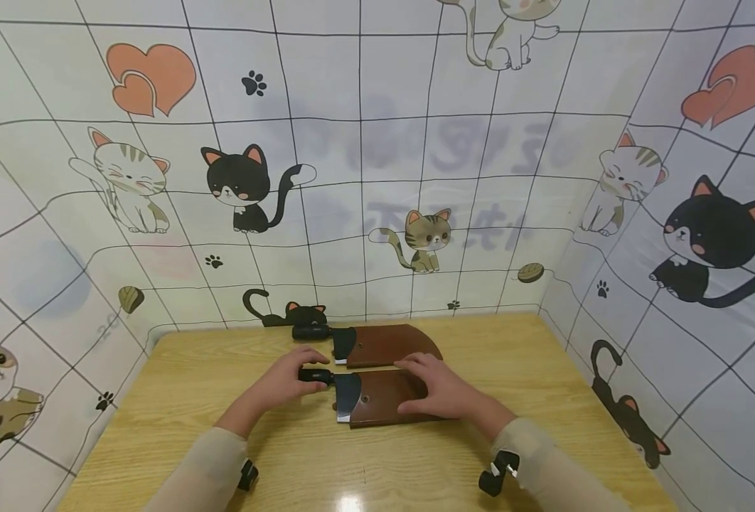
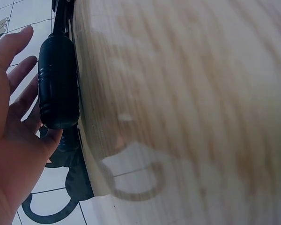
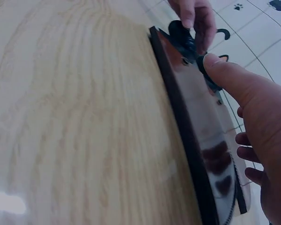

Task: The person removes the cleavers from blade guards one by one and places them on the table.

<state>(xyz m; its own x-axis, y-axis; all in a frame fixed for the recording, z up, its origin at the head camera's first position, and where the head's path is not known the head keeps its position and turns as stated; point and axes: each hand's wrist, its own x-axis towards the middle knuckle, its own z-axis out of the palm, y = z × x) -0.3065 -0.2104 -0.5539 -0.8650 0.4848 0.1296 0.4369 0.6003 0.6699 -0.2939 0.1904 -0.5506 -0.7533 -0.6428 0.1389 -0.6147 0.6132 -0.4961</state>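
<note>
Left hand (image 1: 289,378) was at front knife handle (image 1: 313,376), right hand (image 1: 446,391) over brown cover (image 1: 382,400), fingers loose; probably reaching step, next move needed firm grip.

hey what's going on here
A person has both hands at the nearer of two knives lying side by side on a wooden table. The left hand is by the black handle of the nearer knife, the right hand over its brown sheath. Neither hand is closed in a grip; whether the fingers touch is hard to tell. The farther knife lies just behind, also sheathed, with no hand holding it.
</note>
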